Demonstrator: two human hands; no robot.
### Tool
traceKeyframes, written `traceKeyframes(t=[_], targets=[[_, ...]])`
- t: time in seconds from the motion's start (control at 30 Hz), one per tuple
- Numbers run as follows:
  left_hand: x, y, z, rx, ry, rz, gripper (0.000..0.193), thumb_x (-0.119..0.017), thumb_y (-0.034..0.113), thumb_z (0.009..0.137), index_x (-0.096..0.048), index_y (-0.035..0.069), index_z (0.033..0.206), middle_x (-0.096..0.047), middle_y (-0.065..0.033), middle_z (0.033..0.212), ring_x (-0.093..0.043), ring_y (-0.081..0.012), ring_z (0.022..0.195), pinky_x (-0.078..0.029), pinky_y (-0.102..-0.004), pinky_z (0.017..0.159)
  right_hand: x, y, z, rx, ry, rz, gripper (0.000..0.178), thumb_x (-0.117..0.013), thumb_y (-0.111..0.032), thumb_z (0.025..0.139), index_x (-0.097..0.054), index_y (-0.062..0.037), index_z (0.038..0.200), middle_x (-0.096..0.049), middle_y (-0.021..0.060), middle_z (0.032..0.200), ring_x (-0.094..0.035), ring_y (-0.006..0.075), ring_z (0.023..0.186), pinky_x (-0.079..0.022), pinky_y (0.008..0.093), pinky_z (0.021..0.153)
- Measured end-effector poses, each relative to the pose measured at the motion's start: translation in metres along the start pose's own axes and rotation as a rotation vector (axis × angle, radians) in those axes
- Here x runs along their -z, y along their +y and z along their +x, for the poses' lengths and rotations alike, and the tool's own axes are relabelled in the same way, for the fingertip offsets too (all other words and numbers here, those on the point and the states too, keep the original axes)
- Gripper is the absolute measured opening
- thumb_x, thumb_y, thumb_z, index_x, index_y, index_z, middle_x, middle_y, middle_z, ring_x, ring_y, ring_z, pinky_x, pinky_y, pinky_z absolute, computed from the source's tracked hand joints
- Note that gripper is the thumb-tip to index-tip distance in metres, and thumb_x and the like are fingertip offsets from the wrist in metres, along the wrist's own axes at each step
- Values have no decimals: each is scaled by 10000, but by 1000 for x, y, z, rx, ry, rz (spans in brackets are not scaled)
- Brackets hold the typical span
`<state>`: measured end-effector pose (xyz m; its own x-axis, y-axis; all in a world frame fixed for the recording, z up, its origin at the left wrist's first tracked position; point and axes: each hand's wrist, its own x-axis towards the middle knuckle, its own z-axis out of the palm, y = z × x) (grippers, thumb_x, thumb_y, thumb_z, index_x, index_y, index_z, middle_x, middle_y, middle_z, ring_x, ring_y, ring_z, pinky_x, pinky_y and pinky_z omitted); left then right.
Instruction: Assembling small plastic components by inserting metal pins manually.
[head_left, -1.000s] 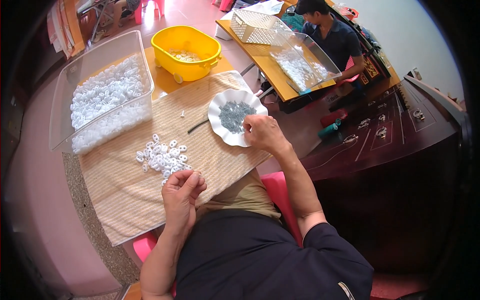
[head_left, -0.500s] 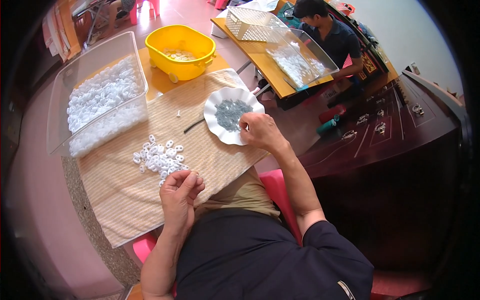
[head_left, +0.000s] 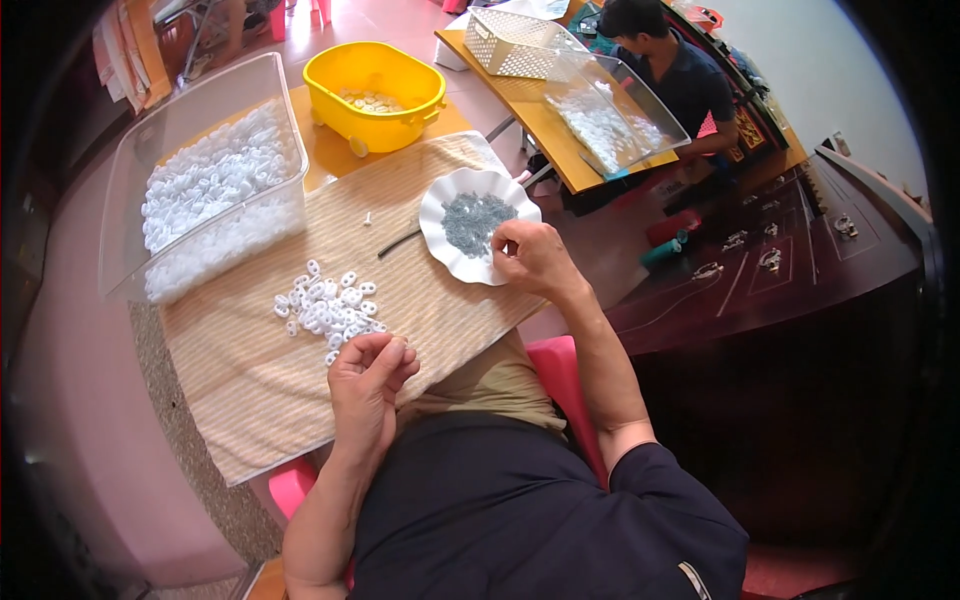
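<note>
My left hand [head_left: 370, 385] is curled near the front of a striped cloth [head_left: 250, 380], just below a small heap of white plastic rings [head_left: 328, 308]. Its fingers are pinched together; whether a ring is between them is hidden. My right hand [head_left: 532, 255] rests on the right rim of a white scalloped dish [head_left: 440, 200] holding tiny grey parts [head_left: 476, 220], fingertips pinched at the pile.
A clear bin [head_left: 180, 130] of white rings stands at the left rear. A yellow tub [head_left: 375, 85] sits behind the cloth. A thin dark stick [head_left: 398, 243] lies beside the dish. Another person [head_left: 670, 75] sits at a far wooden table with a clear bin [head_left: 612, 120] and white basket [head_left: 520, 40].
The view shifted slightly. My right hand stays at the dish and my left hand stays curled by the rings, with little movement.
</note>
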<state>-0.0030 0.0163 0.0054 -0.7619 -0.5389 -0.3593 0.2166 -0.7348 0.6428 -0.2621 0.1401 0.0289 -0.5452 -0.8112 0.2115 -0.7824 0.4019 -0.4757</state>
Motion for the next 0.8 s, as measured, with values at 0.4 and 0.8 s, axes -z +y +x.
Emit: traceKeyframes(t=[0.4, 0.8], targets=[[3, -3, 1, -8, -21, -16, 127, -650, 14, 870, -607, 35, 988, -657, -78, 888, -651, -151, 781, -573, -275, 704, -9, 9, -5, -133, 84, 564, 170, -665, -22, 781, -583, -2, 928, -627, 8, 758, -556, 36, 666, -463, 193, 605], [0, -1, 0, 32, -26, 50, 119, -656, 37, 873, -616, 21, 984, -668, -94, 927, -639, -129, 759, -562, -260, 697, -3, -11, -13, -174, -15, 797, 189, -683, 45, 789, -558, -18, 915, -612, 3, 818, -566, 36, 719, -450, 167, 619]])
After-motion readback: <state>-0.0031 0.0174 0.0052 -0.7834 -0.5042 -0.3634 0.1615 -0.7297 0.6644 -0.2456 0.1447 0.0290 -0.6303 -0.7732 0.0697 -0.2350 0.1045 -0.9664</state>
